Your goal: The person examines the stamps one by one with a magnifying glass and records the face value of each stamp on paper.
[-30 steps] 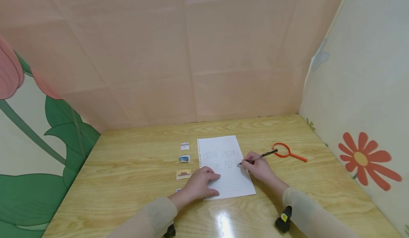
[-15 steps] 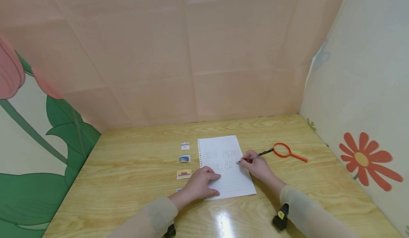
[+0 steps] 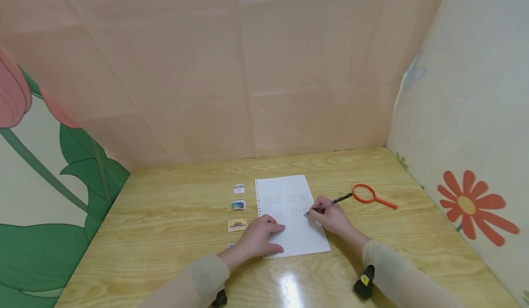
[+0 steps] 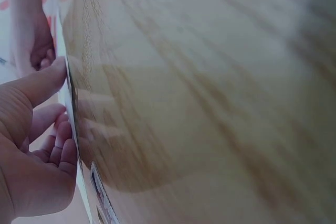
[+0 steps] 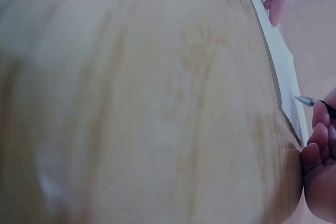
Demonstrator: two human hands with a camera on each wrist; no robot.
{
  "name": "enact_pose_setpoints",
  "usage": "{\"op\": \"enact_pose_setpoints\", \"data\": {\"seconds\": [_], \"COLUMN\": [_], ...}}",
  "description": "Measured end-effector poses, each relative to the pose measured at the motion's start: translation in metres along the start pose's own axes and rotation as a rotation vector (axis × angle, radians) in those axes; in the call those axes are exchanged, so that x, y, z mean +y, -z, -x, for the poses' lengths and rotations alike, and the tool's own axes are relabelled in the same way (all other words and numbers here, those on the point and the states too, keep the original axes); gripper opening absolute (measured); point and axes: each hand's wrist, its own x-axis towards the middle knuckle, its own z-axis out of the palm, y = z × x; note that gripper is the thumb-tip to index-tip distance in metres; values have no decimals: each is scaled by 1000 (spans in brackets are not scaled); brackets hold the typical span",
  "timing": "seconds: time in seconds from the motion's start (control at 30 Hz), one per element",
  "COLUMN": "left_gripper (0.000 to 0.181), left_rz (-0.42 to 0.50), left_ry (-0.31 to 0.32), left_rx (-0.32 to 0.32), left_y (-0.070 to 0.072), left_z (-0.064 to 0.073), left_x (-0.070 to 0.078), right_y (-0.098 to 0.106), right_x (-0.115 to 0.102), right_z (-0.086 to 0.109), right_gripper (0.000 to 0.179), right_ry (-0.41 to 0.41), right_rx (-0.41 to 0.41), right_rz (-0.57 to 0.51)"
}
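Observation:
A sheet of lined paper (image 3: pixel 299 239) with punched holes along its left edge lies on the table and bears rows of handwritten figures and characters. My left hand (image 3: pixel 257 237) rests on its lower left part, thumb and fingers spread apart, holding nothing. In my right hand (image 3: pixel 334 218) is a black pen (image 3: pixel 341 198), pinched between thumb and fingers. The tip touches or nearly touches the paper beside the figure 80. From the right wrist view, the metal tip of the pen (image 5: pixel 305 100) shows just over the sheet (image 5: pixel 286 72).
Left of the sheet, small stamp-like pictures form a column: a pale one (image 3: pixel 239 188), a blue one (image 3: pixel 238 205), a yellow one (image 3: pixel 237 225), and another partly behind the left wrist. A red magnifying glass (image 3: pixel 386 204) lies right of the pen on the wooden table (image 3: pixel 165 216).
The pen and right hand have shifted slightly left, and the pen's tip has moved a little down the sheet. My left hand and the paper have stayed in place.

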Motion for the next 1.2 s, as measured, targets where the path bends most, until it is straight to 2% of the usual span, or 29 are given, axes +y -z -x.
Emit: {"op": "enact_pose_setpoints", "data": {"seconds": [0.2,0.37,0.67,0.93,1.2], "left_gripper": [56,56,57,57,56], "left_rz": [3,6,-2,-1,-2], "left_ry": [-5,-3,-2,-1,-9], "left_rx": [1,0,-9,-5,0], "left_y": [0,-1,0,-2,-1], "left_z": [0,0,-1,-1,-1], "left_x": [0,0,-2,-3,-3], "right_y": [-1,-1,5,17,31], "right_x": [2,4,0,6,18], "right_z": [2,2,4,6,10], "right_gripper": [10,9,9,11,15], "right_ry": [-14,-54,-40,73,174], "right_rx": [-8,-4,1,38,52], "right_rz": [-75,-90,-151,-201,-178]}}
